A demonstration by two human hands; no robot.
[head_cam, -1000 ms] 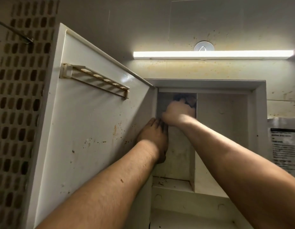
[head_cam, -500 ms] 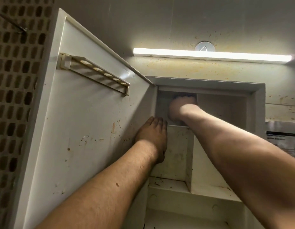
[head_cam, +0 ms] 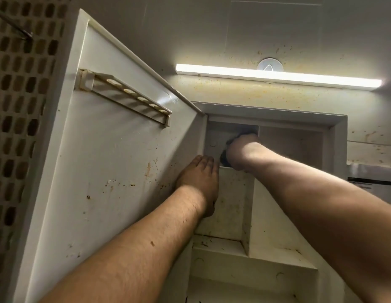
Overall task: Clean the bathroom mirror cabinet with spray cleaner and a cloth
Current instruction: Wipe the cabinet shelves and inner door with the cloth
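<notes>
The dark cloth (head_cam: 224, 159) is in the upper left compartment of the cabinet (head_cam: 340, 136), bunched under the right hand (head_cam: 241, 150), whose fingers curl round it. Compared with a second ago, this hand has turned a little and the cloth now shows at its lower left, so I judge the wiping continues in the same compartment. The left hand (head_cam: 199, 180) stays flat with straight fingers on the cabinet's hinge side, beside the stained open door (head_cam: 102, 171).
</notes>
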